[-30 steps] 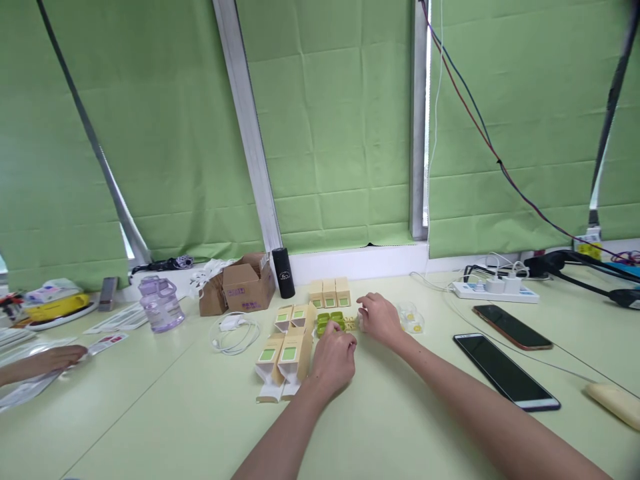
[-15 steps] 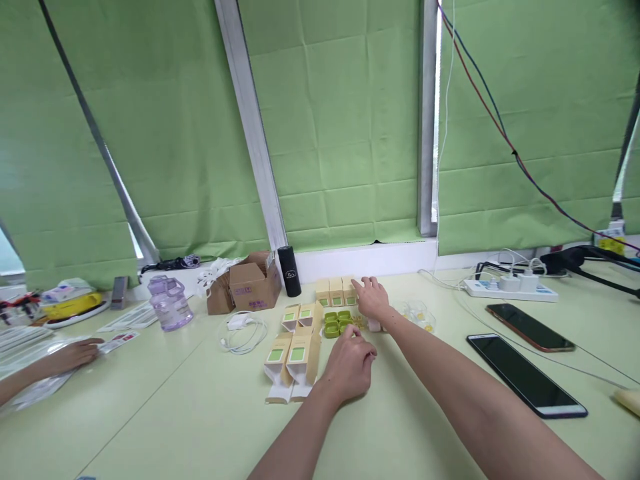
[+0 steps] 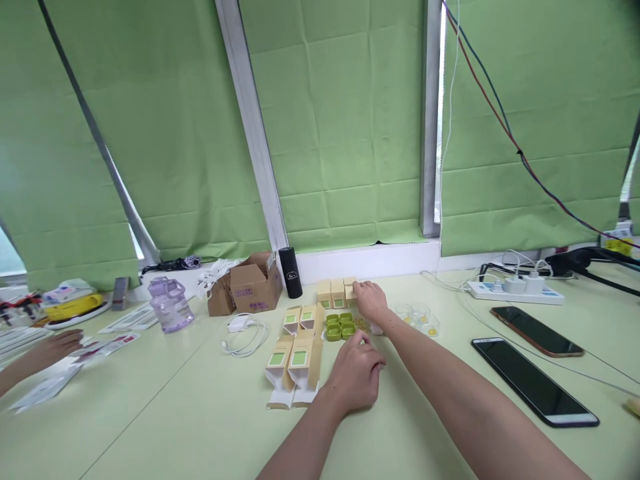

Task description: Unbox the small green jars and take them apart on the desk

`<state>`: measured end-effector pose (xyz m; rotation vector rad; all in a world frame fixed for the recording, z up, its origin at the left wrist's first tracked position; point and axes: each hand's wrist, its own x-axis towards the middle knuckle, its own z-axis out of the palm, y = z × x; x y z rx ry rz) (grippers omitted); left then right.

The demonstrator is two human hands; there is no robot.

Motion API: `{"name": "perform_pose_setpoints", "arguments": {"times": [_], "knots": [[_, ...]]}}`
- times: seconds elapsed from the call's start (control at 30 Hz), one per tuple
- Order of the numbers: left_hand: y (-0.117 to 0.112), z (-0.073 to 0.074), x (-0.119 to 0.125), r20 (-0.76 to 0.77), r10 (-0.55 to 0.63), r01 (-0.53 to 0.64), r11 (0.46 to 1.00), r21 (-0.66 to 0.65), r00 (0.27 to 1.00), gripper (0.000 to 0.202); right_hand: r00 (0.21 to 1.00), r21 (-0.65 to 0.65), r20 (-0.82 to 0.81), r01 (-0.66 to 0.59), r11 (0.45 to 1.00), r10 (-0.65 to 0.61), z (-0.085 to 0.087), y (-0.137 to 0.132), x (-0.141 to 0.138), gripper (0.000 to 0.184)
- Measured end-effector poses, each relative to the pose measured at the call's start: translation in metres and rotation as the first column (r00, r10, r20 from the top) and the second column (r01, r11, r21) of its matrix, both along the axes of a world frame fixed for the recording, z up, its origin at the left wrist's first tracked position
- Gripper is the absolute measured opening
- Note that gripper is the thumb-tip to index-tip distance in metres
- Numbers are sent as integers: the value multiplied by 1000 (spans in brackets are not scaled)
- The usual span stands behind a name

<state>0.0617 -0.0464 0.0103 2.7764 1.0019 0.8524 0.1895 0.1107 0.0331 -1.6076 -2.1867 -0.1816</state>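
My right hand point(image 3: 370, 301) reaches to the back row of small kraft boxes point(image 3: 338, 294), its fingers curled down on the right-end box point(image 3: 350, 291). My left hand point(image 3: 356, 373) rests on the table with its fingers curled in; whether anything is inside them is hidden. Just beyond it sit several small green square containers point(image 3: 333, 332), with some tiny yellowish pieces point(image 3: 360, 324) to their right. On the left stand opened kraft boxes point(image 3: 299, 359) with green labels, the nearest ones with white flaps folded out. Clear plastic cups point(image 3: 419, 319) with yellow bits lie right of my right wrist.
Two phones point(image 3: 533, 380) and a power strip point(image 3: 515, 292) lie to the right. A white charger cable point(image 3: 245, 333), cardboard box point(image 3: 255, 287), black cylinder point(image 3: 291, 273) and purple bottle point(image 3: 170, 305) stand to the left. Another person's hand point(image 3: 60, 347) is by plastic packets at far left.
My right hand's fingers have drawn together and curled down at the right-end box. My left hand has barely shifted. The other person's hand has lifted and moved left.
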Motion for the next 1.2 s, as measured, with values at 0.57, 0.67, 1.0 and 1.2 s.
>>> {"name": "perform_pose_setpoints", "arguments": {"times": [0.57,0.67,1.0,1.2], "knots": [[-6,22,-4,535,253,-342,937,73,806,20,747,65,-611,-281,958,261,8,-128,51,48],[-2,21,-4,595,307,-379,925,-5,742,21,679,-9,-680,-385,923,277,-11,-152,58,48],[13,3,-1,595,331,-138,928,-346,733,37,521,-32,-800,-533,846,298,-34,-148,75,51],[16,2,0,608,352,-111,911,-398,711,39,531,9,-791,-485,874,303,-38,-145,73,38]]}}
